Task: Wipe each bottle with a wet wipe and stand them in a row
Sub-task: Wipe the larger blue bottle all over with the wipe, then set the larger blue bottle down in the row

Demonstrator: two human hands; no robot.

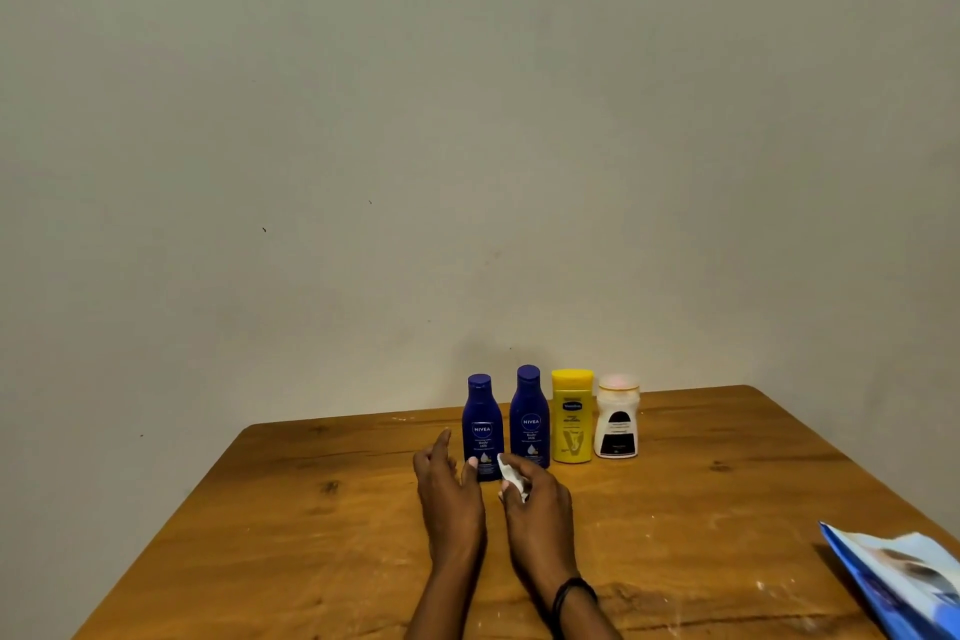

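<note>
Several bottles stand upright in a row near the far edge of the wooden table [260, 535]: a dark blue bottle [482, 424] at the left, a second dark blue bottle [529, 418], a yellow bottle [571, 415] and a white bottle [616, 417] with a dark label. My left hand [448, 483] is just left of the leftmost blue bottle, fingers relaxed, thumb by its base. My right hand [535, 499] pinches a crumpled white wet wipe [511, 476] in front of the two blue bottles.
A blue and white wipes pack [898, 577] lies at the table's right front corner. A plain wall rises right behind the table. A black band circles my right wrist.
</note>
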